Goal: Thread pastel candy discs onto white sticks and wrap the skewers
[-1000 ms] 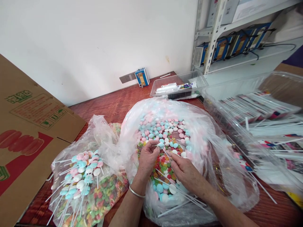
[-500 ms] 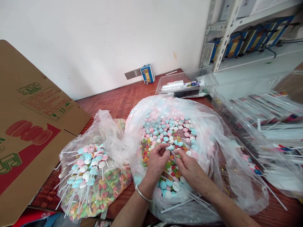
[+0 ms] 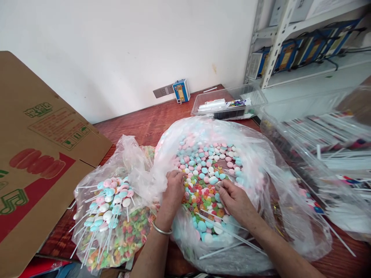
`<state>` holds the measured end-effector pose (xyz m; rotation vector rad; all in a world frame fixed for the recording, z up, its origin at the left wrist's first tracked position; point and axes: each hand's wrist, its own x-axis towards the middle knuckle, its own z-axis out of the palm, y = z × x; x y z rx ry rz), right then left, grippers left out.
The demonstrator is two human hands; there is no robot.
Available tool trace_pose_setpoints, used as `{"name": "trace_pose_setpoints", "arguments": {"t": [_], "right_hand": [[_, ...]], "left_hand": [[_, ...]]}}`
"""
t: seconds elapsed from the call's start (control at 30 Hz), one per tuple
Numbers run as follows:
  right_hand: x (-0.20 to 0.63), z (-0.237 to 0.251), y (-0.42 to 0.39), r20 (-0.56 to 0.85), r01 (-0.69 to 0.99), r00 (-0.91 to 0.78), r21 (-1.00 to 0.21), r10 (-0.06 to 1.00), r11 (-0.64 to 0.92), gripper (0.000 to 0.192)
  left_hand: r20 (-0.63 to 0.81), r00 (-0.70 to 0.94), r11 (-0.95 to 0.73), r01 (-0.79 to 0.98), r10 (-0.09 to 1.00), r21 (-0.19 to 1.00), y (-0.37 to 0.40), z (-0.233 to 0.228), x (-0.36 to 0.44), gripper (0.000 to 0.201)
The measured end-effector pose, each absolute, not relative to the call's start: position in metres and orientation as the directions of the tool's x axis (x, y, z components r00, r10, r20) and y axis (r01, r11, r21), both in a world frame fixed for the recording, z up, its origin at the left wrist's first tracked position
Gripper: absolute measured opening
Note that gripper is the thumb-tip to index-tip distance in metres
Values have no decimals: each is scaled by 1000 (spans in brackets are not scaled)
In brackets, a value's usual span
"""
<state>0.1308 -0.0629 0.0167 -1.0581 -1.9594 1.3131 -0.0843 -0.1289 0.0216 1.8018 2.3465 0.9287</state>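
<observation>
My left hand (image 3: 174, 189), with a metal bangle at the wrist, is at the left side of a big clear plastic bag (image 3: 261, 158) opened out on the table. Its fingers are curled together near the candies, and what they hold, if anything, is hidden. Over the middle of the pile my right hand (image 3: 235, 199) pinches thumb and forefinger together; whatever is between them is too small to make out. Around both hands lie pink, blue and white button-shaped candies (image 3: 214, 157) and coloured ring candies (image 3: 203, 193). Several white sticks (image 3: 232, 231) lie across the near part of the bag.
To the left, a second clear bag (image 3: 127, 150) bears candies on sticks (image 3: 108, 200) and ring candies. A cardboard box (image 3: 52, 131) stands at far left. Clear plastic bins (image 3: 292, 154) (image 3: 199, 101) sit right and behind, a blue device (image 3: 181, 91) is by the wall, and shelving (image 3: 274, 58) is at right.
My hands have drawn apart: the left has moved left to the bag's side, the right slightly right. The blue candy and white stick between them before no longer show clearly.
</observation>
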Motion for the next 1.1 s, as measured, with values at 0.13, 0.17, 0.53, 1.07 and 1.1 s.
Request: {"name": "trace_pose_setpoints", "arguments": {"t": [0.13, 0.17, 0.53, 1.07, 1.1], "right_hand": [[130, 19, -63, 37, 324, -544, -912, 838, 250, 26], [130, 20, -63, 35, 331, -552, -908, 833, 257, 26], [127, 21, -79, 52, 291, -706, -888, 706, 357, 25], [126, 16, -74, 67, 311, -630, -891, 774, 330, 25], [127, 16, -73, 68, 299, -608, -904, 791, 306, 26]], "left_hand": [[308, -317, 174, 894, 897, 413, -128, 12, -86, 16], [315, -337, 185, 885, 887, 427, -129, 12, -84, 15], [-250, -541, 176, -186, 803, 967, -131, 30, -53, 29], [35, -473, 39, 146, 880, 989, -134, 25, -19, 12], [70, -459, 37, 221, 886, 975, -135, 25, -18, 13]]}}
